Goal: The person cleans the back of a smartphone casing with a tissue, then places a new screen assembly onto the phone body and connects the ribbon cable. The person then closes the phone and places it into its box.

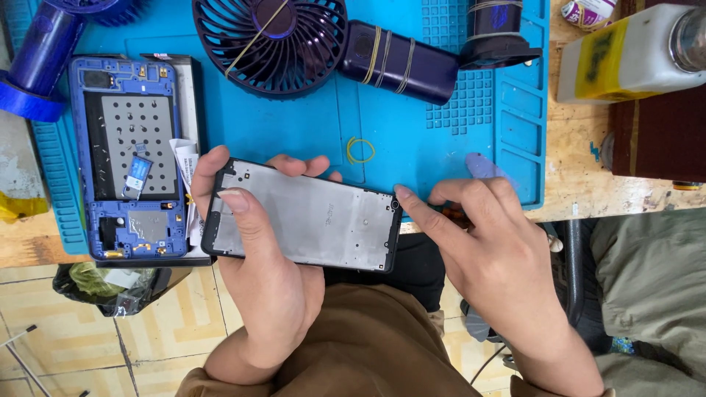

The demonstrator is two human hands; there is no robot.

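phone frame (pixel 309 220) gripped in left hand (pixel 257 272) | right hand (pixel 493 250) fingertip touching its right end

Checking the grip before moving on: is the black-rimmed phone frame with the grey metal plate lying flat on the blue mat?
No, the left hand holds the phone frame over the bench edge.

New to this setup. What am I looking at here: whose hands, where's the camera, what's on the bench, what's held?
There is no machine here: a person works with bare hands, and the single picture comes from a camera on their head, looking down.

The left hand grips a black phone frame with a grey metal plate facing up. The right hand touches the frame's right end with a fingertip.

Below lies a blue work mat on a wooden bench. On the mat sit a blue phone housing, opened up, a dark small fan, a dark cylinder wrapped in rubber bands, and a loose yellow rubber band. A white bottle lies at the top right.
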